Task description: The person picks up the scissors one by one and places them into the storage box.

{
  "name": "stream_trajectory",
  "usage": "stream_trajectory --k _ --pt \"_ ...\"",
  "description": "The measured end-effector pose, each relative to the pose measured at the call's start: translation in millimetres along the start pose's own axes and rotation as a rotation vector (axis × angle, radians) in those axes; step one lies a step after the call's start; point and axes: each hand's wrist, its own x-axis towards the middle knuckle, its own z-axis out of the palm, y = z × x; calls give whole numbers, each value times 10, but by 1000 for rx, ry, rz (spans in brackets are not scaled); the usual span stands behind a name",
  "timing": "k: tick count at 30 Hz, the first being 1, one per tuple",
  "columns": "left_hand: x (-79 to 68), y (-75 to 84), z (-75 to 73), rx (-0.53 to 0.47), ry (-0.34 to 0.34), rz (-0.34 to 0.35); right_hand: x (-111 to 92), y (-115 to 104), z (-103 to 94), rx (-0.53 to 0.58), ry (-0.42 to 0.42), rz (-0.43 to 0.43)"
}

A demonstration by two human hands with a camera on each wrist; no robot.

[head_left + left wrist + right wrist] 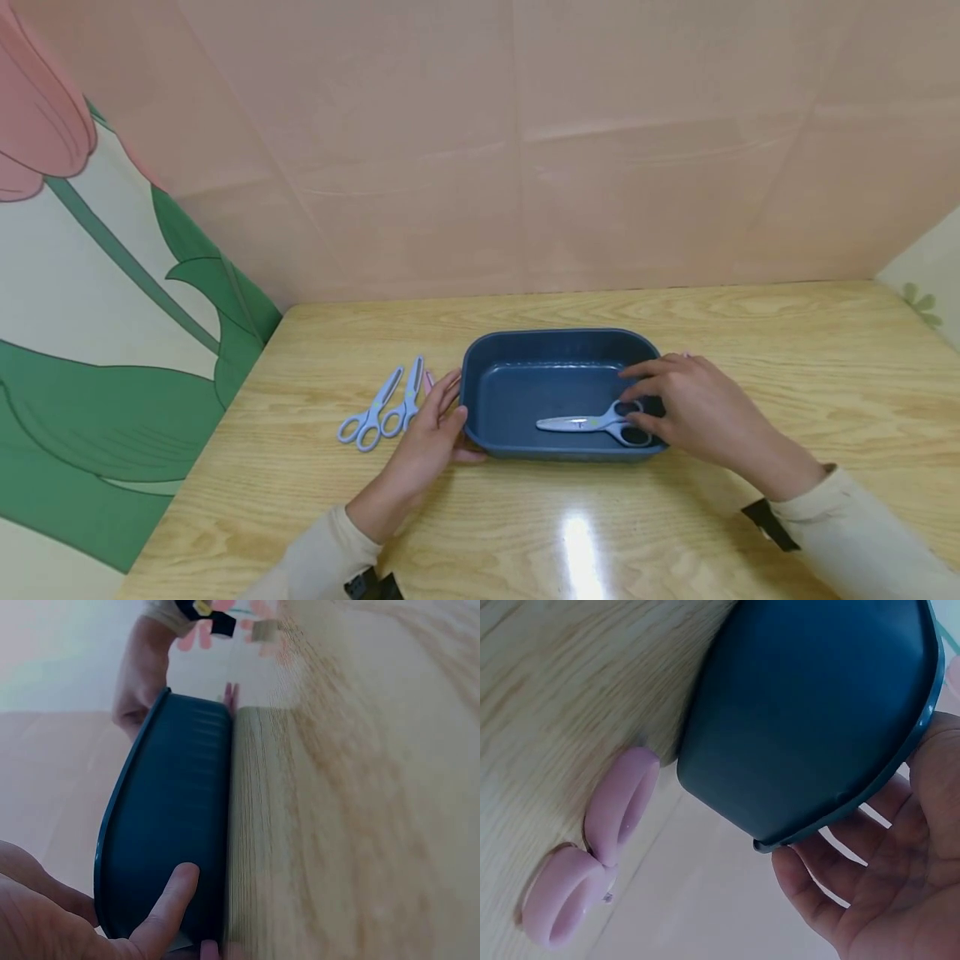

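A dark blue plastic basin (558, 454) stands on the wooden table. My left hand (423, 446) grips its left end, with the thumb (169, 907) along the outer wall in the left wrist view. Inside the basin, near the front right, lies a pair of light blue scissors (592, 423), blades to the left. My right hand (697, 408) reaches over the right rim, thumb and forefinger at either side of a handle loop. In the right wrist view its fingertips are hidden behind the basin wall (802, 712).
Two more pairs of light blue scissors, one (371, 417) beside another (407, 404), lie left of the basin. A pink tip (428, 382) shows behind my left hand. Pink scissor handles (622, 799) lie by the basin's right end. A pink-beige wall (525, 208) rises behind the table.
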Motion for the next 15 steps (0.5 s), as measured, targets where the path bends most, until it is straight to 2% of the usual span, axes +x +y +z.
stream_trajectory --k 7,15 --pt "-14 7 4 8 0 -4 -16 79 -155 51 24 26" --pt "-14 24 8 15 1 -6 -69 268 -348 54 47 158"
